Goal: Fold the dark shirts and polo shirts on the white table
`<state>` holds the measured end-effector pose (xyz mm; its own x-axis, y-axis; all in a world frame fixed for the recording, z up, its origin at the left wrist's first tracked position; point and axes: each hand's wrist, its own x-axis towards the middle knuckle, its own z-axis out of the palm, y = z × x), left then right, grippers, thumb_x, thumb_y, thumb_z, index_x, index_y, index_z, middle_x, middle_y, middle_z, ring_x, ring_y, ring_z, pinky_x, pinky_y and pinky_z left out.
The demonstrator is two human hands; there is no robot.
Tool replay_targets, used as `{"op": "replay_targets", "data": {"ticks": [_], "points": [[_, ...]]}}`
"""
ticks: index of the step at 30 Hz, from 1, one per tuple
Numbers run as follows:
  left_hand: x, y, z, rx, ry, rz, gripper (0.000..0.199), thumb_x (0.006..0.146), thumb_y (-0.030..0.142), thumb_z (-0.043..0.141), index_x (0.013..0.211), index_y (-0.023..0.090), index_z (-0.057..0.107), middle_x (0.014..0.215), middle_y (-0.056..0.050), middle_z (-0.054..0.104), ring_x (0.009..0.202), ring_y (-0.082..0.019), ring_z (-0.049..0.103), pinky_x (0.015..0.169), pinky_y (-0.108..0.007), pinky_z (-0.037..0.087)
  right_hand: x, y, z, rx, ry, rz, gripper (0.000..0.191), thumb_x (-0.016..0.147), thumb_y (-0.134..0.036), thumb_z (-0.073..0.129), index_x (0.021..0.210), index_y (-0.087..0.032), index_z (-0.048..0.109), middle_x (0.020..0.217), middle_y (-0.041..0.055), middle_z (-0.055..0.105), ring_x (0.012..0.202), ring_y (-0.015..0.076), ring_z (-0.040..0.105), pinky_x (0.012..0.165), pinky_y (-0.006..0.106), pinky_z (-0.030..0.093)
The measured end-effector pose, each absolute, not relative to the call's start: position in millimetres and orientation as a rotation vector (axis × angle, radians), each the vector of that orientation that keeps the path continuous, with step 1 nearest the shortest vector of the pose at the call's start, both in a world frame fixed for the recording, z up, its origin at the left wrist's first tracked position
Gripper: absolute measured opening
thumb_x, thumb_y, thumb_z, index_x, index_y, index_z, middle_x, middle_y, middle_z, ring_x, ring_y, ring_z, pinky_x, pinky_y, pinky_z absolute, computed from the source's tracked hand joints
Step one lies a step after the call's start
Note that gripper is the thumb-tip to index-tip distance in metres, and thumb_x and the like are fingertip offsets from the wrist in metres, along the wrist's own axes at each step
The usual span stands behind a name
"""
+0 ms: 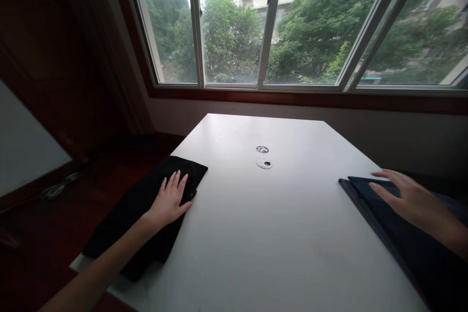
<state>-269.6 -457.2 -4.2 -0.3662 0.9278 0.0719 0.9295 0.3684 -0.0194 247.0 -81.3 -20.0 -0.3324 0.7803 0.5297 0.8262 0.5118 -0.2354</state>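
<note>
My left hand [168, 200] and my right hand [413, 202] sit on either side of the tabletop [263, 253]. Both are bare and slim, with long, tapering fingers [178, 183]. My left forearm [106, 265] is narrow and smooth, with nothing worn at the wrist, and my right forearm [451, 239] is just as bare as far as I can see it. My nails look short, though they are too small to tell more.
</note>
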Motion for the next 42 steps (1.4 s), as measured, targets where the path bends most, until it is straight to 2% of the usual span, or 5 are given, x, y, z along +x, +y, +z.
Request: {"op": "replay_targets", "data": {"ticks": [11, 17, 23, 29, 42], "points": [[-235.4, -490.1, -19.2, -1.538, -2.611, 0.105, 0.054, 0.086, 0.013, 0.040, 0.138, 0.002, 0.046, 0.147, -0.024, 0.042, 0.137, -0.028, 0.040, 0.106, -0.036, 0.040, 40.5, -194.5, -22.4, -0.769, -2.621, 0.334, 0.037, 0.086, -0.041, 0.044, 0.117, -0.026, 0.058, 0.137, 0.0132, 0.054, 0.129, 0.0305, 0.049, 0.108, 0.057, 0.035], [-220.8, -549.9, -20.4, -1.486, -2.762, 0.015, 0.069, 0.078, -0.003, 0.035, 0.145, 0.013, 0.040, 0.149, -0.013, 0.043, 0.135, -0.021, 0.044, 0.103, -0.033, 0.045, -36.4, -258.3, -31.1, -0.383, -2.832, 0.370, 0.037, 0.090, -0.027, 0.047, 0.127, -0.023, 0.052, 0.142, 0.0130, 0.050, 0.131, 0.0250, 0.048, 0.114, 0.057, 0.025], [-236.3, -597.8, -29.4, -1.455, -2.774, -0.393, 0.062, 0.079, 0.005, 0.034, 0.133, 0.029, 0.053, 0.137, 0.000, 0.058, 0.125, -0.019, 0.055, 0.101, -0.036, 0.049, -91.0, -301.3, -21.1, -0.139, -2.894, 0.442, 0.054, 0.086, -0.029, 0.058, 0.138, -0.023, 0.043, 0.146, 0.0140, 0.045, 0.132, 0.0262, 0.045, 0.116, 0.055, 0.021], [-221.7, -578.5, -19.5, -1.519, -2.675, -0.545, 0.059, 0.078, 0.004, 0.030, 0.125, 0.024, 0.059, 0.123, -0.004, 0.065, 0.115, -0.020, 0.060, 0.099, -0.035, 0.049, -127.1, -337.0, -17.8, 0.061, -2.872, 0.524, 0.072, 0.082, -0.032, 0.066, 0.146, -0.023, 0.034, 0.150, 0.0136, 0.040, 0.138, 0.0272, 0.037, 0.117, 0.053, 0.021], [-221.6, -545.7, 73.7, -1.692, -2.798, -0.772, 0.031, 0.095, 0.040, 0.040, 0.099, 0.030, 0.069, 0.097, 0.000, 0.074, 0.089, -0.021, 0.068, 0.074, -0.025, 0.046, -96.7, -353.6, -5.5, 0.168, -2.803, 0.651, 0.059, 0.087, -0.046, 0.061, 0.140, -0.026, 0.045, 0.146, 0.0092, 0.046, 0.140, 0.0249, 0.035, 0.118, 0.051, 0.020]]}}
